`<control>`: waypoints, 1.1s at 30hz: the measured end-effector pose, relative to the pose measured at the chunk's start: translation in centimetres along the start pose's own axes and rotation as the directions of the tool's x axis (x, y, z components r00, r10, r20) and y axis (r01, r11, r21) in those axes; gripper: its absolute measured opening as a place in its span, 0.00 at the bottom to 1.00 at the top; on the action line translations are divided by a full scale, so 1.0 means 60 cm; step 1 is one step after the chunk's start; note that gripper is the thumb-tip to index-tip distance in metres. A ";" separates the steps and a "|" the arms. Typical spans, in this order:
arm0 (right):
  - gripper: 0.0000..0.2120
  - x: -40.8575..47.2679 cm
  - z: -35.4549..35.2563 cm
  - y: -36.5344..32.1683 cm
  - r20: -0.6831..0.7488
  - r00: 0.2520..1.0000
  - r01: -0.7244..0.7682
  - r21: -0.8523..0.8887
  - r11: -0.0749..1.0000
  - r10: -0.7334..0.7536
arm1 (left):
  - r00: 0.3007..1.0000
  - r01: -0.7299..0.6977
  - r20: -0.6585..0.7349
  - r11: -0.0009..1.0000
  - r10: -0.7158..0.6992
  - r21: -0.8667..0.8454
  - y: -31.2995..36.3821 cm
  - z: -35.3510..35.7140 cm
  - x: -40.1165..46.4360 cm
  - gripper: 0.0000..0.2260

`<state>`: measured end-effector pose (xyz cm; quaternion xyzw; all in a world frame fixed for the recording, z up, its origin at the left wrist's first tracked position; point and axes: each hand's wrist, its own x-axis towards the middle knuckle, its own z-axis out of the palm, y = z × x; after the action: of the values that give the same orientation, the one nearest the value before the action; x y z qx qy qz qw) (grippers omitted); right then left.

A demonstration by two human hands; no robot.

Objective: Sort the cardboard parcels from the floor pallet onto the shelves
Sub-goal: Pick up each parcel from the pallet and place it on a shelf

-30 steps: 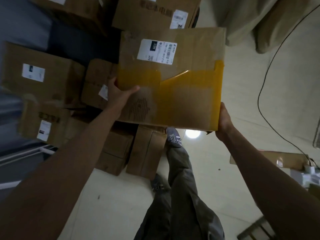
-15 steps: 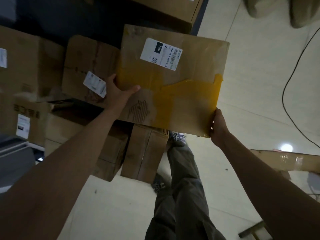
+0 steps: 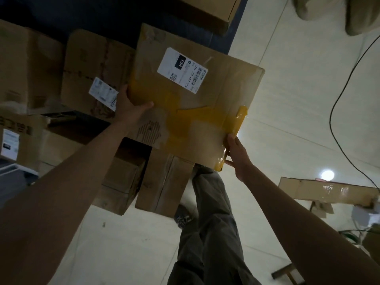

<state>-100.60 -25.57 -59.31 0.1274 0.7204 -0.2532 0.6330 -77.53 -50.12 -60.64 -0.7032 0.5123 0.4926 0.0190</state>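
I hold a flat cardboard parcel (image 3: 216,95) with yellow tape and a white label reading 15H up in the air, tilted clockwise. My left hand (image 3: 129,109) grips its left edge, thumb lying on the top face. My right hand (image 3: 236,155) grips the near right corner at the taped edge. Below and to the left lie several other cardboard parcels (image 3: 96,73), some with white labels, stacked close together on the floor.
My legs and shoes (image 3: 207,219) stand on the pale tiled floor beside two upright boxes (image 3: 164,186). A black cable (image 3: 337,103) curves over the floor at right. A flattened cardboard piece (image 3: 329,190) lies at the right. Another box (image 3: 216,13) sits at the top.
The parcel has turned clockwise and shifted right across the view. My right hand has slid toward the near right corner. The pile has moved left in the view.
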 end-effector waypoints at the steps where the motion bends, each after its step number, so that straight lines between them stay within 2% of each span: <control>1: 0.29 0.000 -0.002 -0.004 -0.015 1.000 0.001 -0.033 0.999 -0.002 | 1.000 -0.002 0.000 1.000 0.002 0.025 0.001 0.001 -0.003 0.48; 7: 0.26 -0.012 -0.004 -0.034 -0.090 0.996 0.014 -0.110 0.994 -0.024 | 0.998 -0.038 -0.045 0.997 0.041 0.065 0.011 0.007 -0.058 0.47; 11: 0.29 -0.039 0.005 -0.046 -0.111 0.988 0.093 -0.134 0.987 -0.108 | 0.993 -0.120 0.017 0.993 0.120 0.012 0.012 0.002 -0.117 0.38; 15: 0.28 -0.066 0.020 -0.053 -0.031 0.988 0.153 -0.052 0.987 -0.155 | 0.975 -0.191 0.127 0.980 0.184 0.052 -0.002 -0.010 -0.175 0.30; 18: 0.29 -0.065 0.031 -0.050 -0.020 0.983 0.180 -0.046 0.983 -0.181 | 0.961 -0.177 0.242 0.971 0.135 0.159 -0.025 -0.018 -0.192 0.34; 22: 0.32 -0.054 0.039 -0.035 -0.035 0.982 0.181 -0.079 0.980 -0.184 | 0.952 -0.061 0.305 0.978 -0.003 0.202 -0.062 -0.020 -0.187 0.40; 25: 0.34 -0.048 0.048 -0.034 -0.032 0.982 0.180 -0.084 0.980 -0.184 | 0.950 -0.018 0.307 0.972 -0.056 0.233 -0.080 -0.012 -0.178 0.42; 33: 0.35 -0.038 0.081 -0.067 -0.002 0.987 0.161 -0.126 0.979 -0.163 | 0.961 0.008 0.263 0.962 -0.083 0.274 -0.087 -0.016 -0.150 0.42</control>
<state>-98.13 -31.21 -56.59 0.0298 0.7468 -0.2573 0.6126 -72.94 -41.83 -56.20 -0.6313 0.5509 0.5093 0.1963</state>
